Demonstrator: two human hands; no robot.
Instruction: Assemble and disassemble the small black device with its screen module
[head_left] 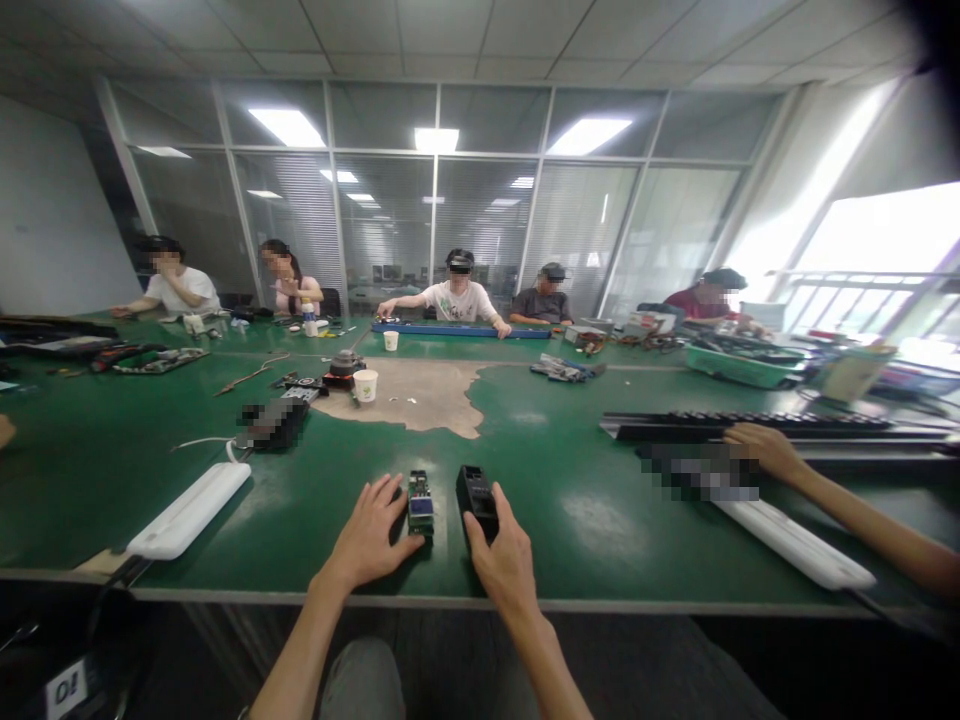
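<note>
Partly curled right grip (504, 556) around casing (473, 488)

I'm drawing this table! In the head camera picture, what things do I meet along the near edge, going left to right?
White power strip → small circuit board beside the left hand → black casing in the right hand → another white power strip.

We get harsh daylight from the window (892, 250) beyond the right end of the bench (544, 475), burnt nearly white. White light panels (287, 127) glow in the glass partition (390, 225) behind the bench; pale glare spots its top. Its far side looks soft to us, wide-angle stretch slants its ends, and pixelated blocks mask patches on it.
</note>
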